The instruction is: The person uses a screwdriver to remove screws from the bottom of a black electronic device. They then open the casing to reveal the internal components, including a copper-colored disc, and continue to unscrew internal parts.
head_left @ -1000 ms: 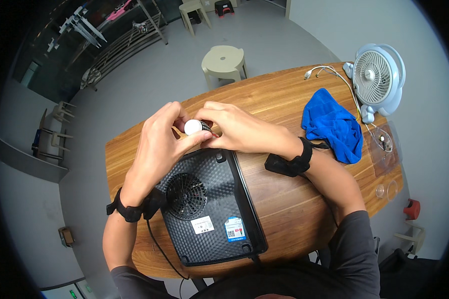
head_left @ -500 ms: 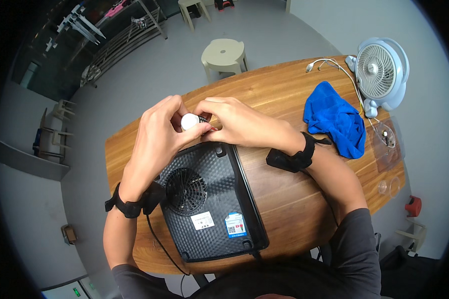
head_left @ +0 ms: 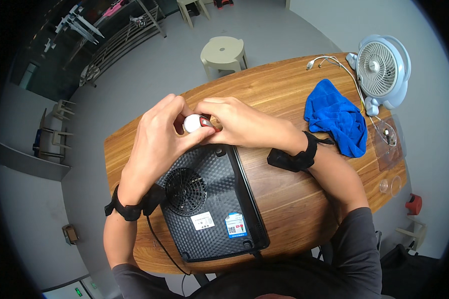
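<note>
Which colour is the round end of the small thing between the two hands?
White. The round end shows best in the head view.

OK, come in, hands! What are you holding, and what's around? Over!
Left hand and right hand: both gripping small white-ended thing. Black vented appliance close by, towards the body. Blue cloth off right, out of the way.

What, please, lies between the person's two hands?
In the head view, a small white round object lies between the left hand and right hand, with a red-and-grey part at its right side.
</note>
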A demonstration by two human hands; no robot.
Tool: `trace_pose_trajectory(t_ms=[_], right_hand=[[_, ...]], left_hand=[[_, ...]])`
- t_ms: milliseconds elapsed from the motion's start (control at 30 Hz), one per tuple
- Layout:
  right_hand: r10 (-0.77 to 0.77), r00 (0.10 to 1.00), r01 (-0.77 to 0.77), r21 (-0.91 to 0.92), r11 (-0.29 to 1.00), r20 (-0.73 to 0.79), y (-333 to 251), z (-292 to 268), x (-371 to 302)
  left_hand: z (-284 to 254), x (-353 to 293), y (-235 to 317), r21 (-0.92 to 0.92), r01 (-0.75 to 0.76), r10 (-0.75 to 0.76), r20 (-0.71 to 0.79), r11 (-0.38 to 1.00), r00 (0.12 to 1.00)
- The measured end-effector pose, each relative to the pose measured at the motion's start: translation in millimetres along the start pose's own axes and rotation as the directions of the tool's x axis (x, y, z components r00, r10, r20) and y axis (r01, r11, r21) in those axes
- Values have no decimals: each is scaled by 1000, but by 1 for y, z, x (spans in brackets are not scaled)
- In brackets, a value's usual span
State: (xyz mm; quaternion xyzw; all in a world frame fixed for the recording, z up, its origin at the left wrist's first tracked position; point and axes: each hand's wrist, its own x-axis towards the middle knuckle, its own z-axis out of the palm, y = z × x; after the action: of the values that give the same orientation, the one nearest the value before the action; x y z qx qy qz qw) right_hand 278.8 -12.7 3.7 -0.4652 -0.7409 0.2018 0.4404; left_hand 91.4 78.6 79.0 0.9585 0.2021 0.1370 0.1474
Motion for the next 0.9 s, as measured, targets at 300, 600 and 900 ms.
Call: trace_pose_trajectory(t_ms=[300,600,900], right_hand=[[181,973,-200,133,971,141,-14,-12,-1],[212,966,-235,157,959,150,-5,-8,-2],[-20,998,25,69,997,-66,12,6,-2]], left_hand=[[-1,-4,3,-239,-43,34,-40,970,999],[2,1,9,-218,-98,76,-105,971,992],[5,3,5,-83,15,-22,-85,996,996]])
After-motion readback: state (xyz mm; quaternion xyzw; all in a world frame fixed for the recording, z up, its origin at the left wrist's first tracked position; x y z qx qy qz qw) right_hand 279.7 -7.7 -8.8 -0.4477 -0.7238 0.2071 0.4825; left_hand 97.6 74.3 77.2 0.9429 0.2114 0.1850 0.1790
